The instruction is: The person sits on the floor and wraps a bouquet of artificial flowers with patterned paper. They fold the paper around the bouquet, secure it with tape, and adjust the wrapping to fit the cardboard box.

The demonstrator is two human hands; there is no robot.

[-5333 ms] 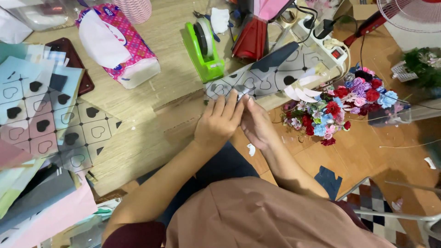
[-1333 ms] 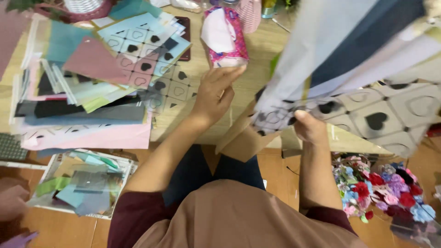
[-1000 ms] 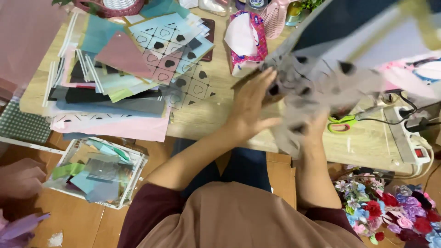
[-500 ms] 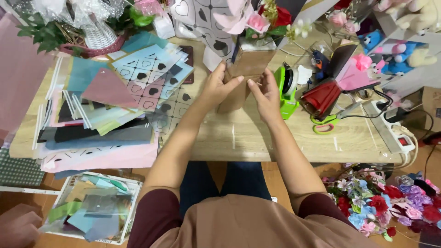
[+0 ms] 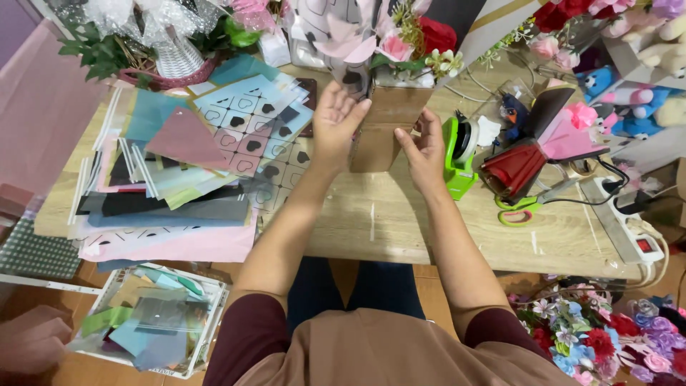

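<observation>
Near the far edge of the wooden table (image 5: 400,221), at its middle, a brown cardboard box (image 5: 382,132) stands upright, with pink and red flowers (image 5: 400,39) and heart-patterned wrapping paper rising from its top. The left hand (image 5: 336,121) lies flat against the box's left face, fingers extended and together. The right hand (image 5: 425,146) presses the right face, fingers slightly curled around the corner. Just right of the box sits a green tape dispenser (image 5: 457,154); a red stapler-like tool (image 5: 514,168) and green-handled scissors (image 5: 525,204) lie further right. A white power strip (image 5: 629,229) occupies the right edge. Along the left half of the table, a stack of coloured paper sheets (image 5: 171,171) is fanned out, some printed with hearts. Below the left edge, a white tray (image 5: 153,325) holds paper offcuts. A white basket (image 5: 168,61) with greenery stands at the far left corner. On the floor at the right lies a cluster of artificial flowers (image 5: 600,336).
</observation>
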